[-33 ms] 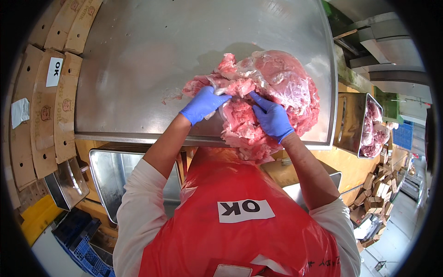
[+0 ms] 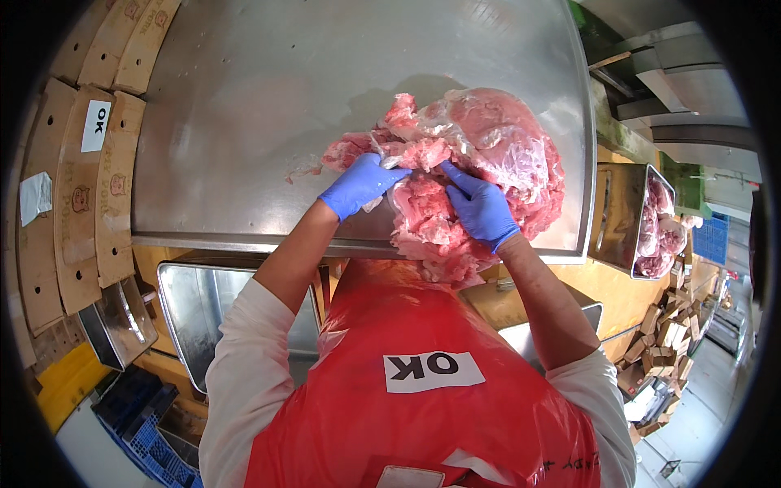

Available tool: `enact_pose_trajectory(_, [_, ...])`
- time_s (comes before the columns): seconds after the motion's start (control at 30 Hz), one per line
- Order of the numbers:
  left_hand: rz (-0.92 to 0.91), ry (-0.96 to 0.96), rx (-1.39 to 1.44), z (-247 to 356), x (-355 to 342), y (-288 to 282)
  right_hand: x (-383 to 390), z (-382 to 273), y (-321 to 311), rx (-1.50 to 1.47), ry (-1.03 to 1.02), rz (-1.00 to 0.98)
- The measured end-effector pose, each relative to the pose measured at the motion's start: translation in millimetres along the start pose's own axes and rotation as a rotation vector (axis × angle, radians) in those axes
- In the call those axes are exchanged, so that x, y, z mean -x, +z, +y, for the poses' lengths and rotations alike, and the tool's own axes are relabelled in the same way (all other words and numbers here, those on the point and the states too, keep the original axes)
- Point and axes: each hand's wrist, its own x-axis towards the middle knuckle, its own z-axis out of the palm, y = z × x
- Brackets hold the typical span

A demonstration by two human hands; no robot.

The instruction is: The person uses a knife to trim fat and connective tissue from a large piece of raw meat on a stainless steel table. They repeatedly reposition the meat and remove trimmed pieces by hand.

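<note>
A large heap of raw pink meat with white fat and membrane lies at the right front of the steel table, partly hanging over its near edge. My left hand, in a blue glove, pinches a whitish strip at the heap's left side. Whether that strip is film or membrane I cannot tell; a bit of it pokes out below the hand. My right hand, also gloved in blue, grips the middle of the meat, its index finger pushed into a fold. Some fingertips are hidden in the flesh.
Cardboard boxes are stacked along the table's left. Below the near edge stands a metal tub. Another metal tub with meat is at the right, near piled cardboard. Blue plastic crates sit at lower left.
My left hand has shifted very slightly to the right. My right hand and the meat look the same.
</note>
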Motion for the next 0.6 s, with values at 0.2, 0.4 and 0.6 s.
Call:
enact_pose_trajectory(0.2, [-0.093,0.243,-0.044,1.6,-30.4,12.9,-0.1,0.1,-5.8,0.012,0.034,-0.071])
enact_pose_trajectory(0.4, [0.056,-0.123,0.006,28.3,-12.1,20.1,3.0,-11.7,-14.5,0.054,0.084,-0.1])
enact_pose_trajectory(0.6, [-0.054,0.029,0.448,-6.8,-28.5,31.3,4.6,-9.6,-18.1,0.046,0.053,-0.123])
